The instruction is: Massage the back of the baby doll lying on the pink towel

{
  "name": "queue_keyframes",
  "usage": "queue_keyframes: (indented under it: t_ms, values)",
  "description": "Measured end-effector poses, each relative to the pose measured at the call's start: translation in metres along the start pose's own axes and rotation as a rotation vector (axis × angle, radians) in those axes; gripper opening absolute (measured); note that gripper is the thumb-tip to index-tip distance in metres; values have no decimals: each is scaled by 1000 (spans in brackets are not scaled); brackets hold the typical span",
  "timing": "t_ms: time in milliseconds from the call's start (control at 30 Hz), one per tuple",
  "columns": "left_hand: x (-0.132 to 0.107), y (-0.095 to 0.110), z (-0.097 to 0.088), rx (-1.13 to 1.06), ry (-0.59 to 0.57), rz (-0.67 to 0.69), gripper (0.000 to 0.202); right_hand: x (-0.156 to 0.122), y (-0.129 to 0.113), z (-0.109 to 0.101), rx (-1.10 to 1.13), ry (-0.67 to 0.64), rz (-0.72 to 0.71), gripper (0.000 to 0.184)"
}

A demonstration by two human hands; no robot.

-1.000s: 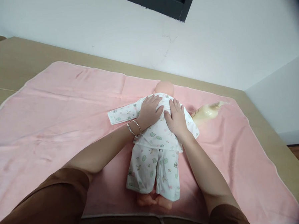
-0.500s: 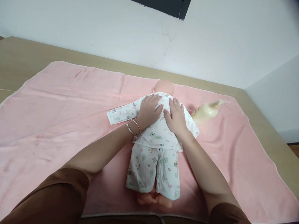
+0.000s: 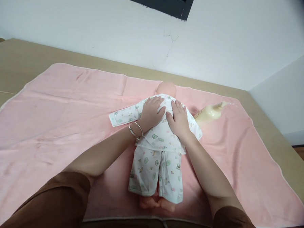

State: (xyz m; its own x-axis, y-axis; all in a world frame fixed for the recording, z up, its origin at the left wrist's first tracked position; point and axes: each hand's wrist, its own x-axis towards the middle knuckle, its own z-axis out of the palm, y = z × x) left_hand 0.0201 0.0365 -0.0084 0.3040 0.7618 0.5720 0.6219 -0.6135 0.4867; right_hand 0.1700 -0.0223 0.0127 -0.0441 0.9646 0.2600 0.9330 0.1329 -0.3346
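A baby doll point(image 3: 166, 88) lies face down, its bald head pointing away from me and its bare feet point(image 3: 156, 203) toward me. It wears a white printed pajama top point(image 3: 155, 138) and matching pants point(image 3: 147, 167). Flat on the upper back, at the left, rests my left hand point(image 3: 152, 113), fingers outstretched, with bangles on the wrist. My right hand point(image 3: 179, 121) lies flat on the right side of the back, fingers pointing to the head. The doll's left-side sleeve point(image 3: 124, 116) stretches out sideways. Its face is hidden.
Under the doll a pink blanket point(image 3: 65, 108) covers much of the wooden table point(image 3: 36, 53). A glossy cream-coloured bottle-like object point(image 3: 210, 112) lies right of the doll. Behind the table stands a white wall point(image 3: 86, 29) with a dark frame point(image 3: 171, 5).
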Motion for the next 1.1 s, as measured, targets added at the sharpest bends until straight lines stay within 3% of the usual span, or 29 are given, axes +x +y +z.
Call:
queue_keyframes:
  t_ms: [267,367,467,600,733,933,1100]
  values:
    - [-9,15,-6,207,50,-18,31,-11,-15,-6,-209,182,-70,47]
    - [-10,18,-7,196,54,-44,31,-12,-17,-5,-220,190,-74,46]
    - [-8,15,-7,146,31,-26,33,-9,-15,-5,-184,146,-47,49]
    - [-4,8,-4,124,-37,-27,42,-3,-8,-9,-120,-18,-54,57]
    - [-3,5,-4,132,9,9,39,0,-6,-12,-105,-97,-68,57]
    - [-6,12,-8,211,56,46,30,-11,-19,-10,-260,94,-69,51]
    - [-7,13,-10,217,32,38,30,-14,-21,-7,-303,152,-81,50]
